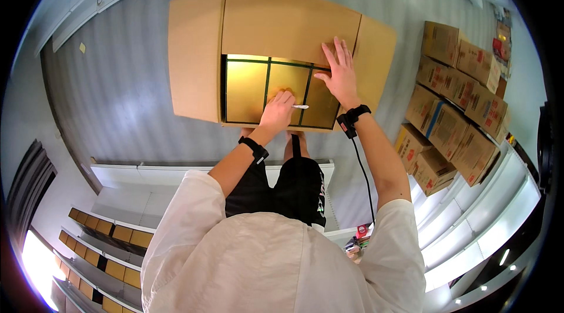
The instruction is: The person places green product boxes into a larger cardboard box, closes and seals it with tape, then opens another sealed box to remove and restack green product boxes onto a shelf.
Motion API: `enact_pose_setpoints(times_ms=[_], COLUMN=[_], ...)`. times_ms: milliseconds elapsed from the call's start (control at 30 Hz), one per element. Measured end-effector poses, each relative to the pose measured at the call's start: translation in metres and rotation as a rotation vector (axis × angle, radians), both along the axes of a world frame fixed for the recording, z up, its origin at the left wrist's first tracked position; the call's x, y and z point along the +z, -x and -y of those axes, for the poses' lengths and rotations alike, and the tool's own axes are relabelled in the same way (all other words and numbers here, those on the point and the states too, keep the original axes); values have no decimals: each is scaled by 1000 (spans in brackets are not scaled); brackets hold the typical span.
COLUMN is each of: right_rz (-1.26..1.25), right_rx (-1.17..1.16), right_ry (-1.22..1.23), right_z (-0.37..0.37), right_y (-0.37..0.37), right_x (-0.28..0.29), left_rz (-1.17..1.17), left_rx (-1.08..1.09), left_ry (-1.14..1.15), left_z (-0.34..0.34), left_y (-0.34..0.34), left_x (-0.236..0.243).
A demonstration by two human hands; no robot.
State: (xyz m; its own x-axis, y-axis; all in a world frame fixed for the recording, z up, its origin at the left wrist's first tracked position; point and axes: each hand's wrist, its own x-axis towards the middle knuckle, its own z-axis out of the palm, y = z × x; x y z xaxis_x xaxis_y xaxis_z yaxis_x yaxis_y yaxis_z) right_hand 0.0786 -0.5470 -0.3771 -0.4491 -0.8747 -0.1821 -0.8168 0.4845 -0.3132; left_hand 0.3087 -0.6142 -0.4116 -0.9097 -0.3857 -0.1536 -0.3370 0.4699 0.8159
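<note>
A large cardboard box stands open in front of me, its far and side flaps folded outward. Inside it, gold boxes sit in rows, with dark green lines between them. My left hand is closed over the middle gold box, its fingers bent. From its fingers a slim white tool sticks out to the right; its exact kind is too small to tell. My right hand lies with spread fingers on the far flap near its right corner, holding nothing.
Brown cartons are stacked at the right beside white shelving. Shelves at the lower left hold several gold boxes. A black cable hangs from the band on my right wrist. A small yellow piece lies on the grey floor.
</note>
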Motion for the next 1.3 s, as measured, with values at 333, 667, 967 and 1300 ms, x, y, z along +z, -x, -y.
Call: enact_pose_setpoints(times_ms=[333,667,967,1300], right_rz=[-220,-24,105,73], right_rx=[188,227,188,185], right_ry=[32,-53,15,22], right_z=[5,34,36,33], right_y=[36,29,34,34], right_x=[-25,-10,-5,-9], left_rz=[-19,-30,345,295], left_rx=[143,536,552,598], left_ry=[-212,124,-30,100], left_z=[56,104,119,115], left_y=[-63,-109,-88,-82], left_x=[19,14,14,27])
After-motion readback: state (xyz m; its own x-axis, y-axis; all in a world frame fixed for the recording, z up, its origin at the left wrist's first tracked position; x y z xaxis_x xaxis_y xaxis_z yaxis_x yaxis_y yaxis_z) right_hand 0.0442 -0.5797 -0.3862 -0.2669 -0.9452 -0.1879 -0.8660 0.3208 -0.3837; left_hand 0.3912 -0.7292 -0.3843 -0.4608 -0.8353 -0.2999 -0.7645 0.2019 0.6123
